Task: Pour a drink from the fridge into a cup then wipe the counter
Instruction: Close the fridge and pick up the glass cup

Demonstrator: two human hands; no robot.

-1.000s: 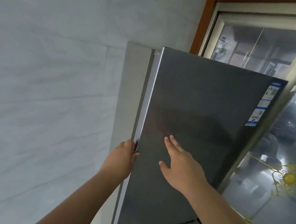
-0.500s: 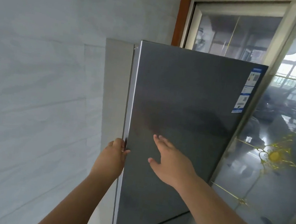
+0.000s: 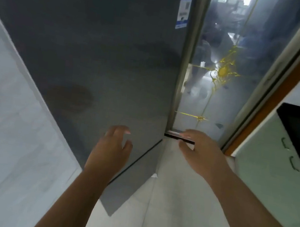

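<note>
Both hands dropped off door edge | left hand point(image 3: 111, 147) loosely curled, empty, over fridge door point(image 3: 100, 49) | right hand point(image 3: 200, 151) relaxed, 3 o'clock of door corner

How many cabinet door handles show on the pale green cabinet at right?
2. Both handles sit on the pale green cabinet below the black countertop: one upper, one lower, close together. More may lie outside the frame.

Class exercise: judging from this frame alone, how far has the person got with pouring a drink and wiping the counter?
Done: nothing visible. In hand: both the left hand and right hand hold nothing in front of the closed grey fridge door. Left: fetching the drink, pouring, wiping; no cup or cloth shows.
</note>
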